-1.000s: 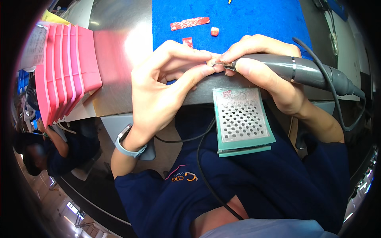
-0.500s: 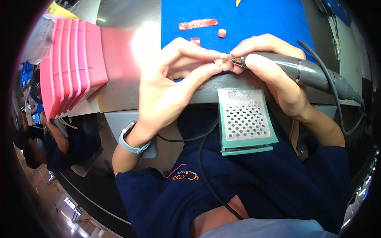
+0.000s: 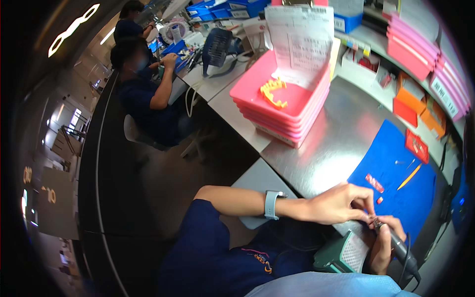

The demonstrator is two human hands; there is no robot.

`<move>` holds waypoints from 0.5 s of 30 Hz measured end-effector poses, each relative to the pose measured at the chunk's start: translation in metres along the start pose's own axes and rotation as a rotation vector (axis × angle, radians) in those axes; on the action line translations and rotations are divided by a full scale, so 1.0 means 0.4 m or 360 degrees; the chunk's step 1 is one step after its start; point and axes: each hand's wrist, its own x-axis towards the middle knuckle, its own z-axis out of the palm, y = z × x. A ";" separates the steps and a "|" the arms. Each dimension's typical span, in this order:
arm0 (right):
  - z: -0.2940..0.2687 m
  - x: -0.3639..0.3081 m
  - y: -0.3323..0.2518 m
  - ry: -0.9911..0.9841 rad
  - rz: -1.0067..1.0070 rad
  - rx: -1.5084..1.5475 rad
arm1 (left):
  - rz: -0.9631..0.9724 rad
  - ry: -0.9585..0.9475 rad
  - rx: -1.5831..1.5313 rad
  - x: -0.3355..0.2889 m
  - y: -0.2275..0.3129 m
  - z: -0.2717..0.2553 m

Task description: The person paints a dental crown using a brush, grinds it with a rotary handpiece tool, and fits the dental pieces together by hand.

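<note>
My right hand (image 3: 385,242) is wrapped round a dark grey rotary handpiece (image 3: 405,257) with a cord at its rear end. Its tip meets the fingertips of my left hand (image 3: 341,204), which are closed in a pinch. Whatever small piece they hold is too tiny and covered to make out. Both hands are over the near edge of the blue mat (image 3: 366,166). Just beyond them on the mat lie a red-and-white strip (image 3: 374,183) and a small red block (image 3: 380,200). Below sits a green box with a perforated metal top (image 3: 355,251).
A yellow stick (image 3: 409,176) and red tray (image 3: 416,146) lie on the mat. Stacked pink trays (image 3: 282,121) hold an orange arch-shaped piece (image 3: 273,93) and a paper sheet (image 3: 302,42). Orange boxes (image 3: 409,91) line the shelf. Another person (image 3: 148,96) sits at the left bench.
My view has swung left and up, bringing the pink trays, shelf and other person into sight. The hands now appear at lower right, still together at the handpiece tip.
</note>
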 end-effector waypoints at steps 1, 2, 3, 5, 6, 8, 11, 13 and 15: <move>-0.003 0.002 0.008 -0.0033 -0.0018 0.0046 | 0.0007 0.0003 -0.0035 -0.003 -0.007 0.000; -0.006 0.000 0.013 -0.0027 -0.0012 0.0082 | 0.0032 -0.0002 -0.0042 -0.004 -0.016 0.001; 0.000 0.001 0.008 0.0018 0.0027 0.0095 | 0.0046 -0.0001 -0.0052 -0.003 -0.011 -0.001; 0.020 0.008 0.000 0.0134 0.0044 0.0127 | 0.0053 0.0004 0.0055 0.003 -0.004 -0.011; 0.021 0.009 -0.005 0.0131 0.0015 0.0115 | 0.0073 0.0002 0.0069 0.005 -0.002 -0.011; 0.023 0.008 -0.014 0.0109 0.0079 0.0127 | 0.0098 -0.0032 0.0052 0.011 -0.007 -0.011; 0.036 0.017 -0.006 0.0171 0.0113 0.0221 | 0.0091 0.0016 0.0131 0.007 -0.014 -0.019; 0.028 0.016 -0.003 0.0117 0.0086 0.0190 | 0.0115 -0.0003 0.0098 0.004 -0.013 -0.018; 0.024 0.013 -0.012 0.0078 0.0058 0.0155 | 0.0136 -0.0037 0.0062 0.010 -0.005 -0.015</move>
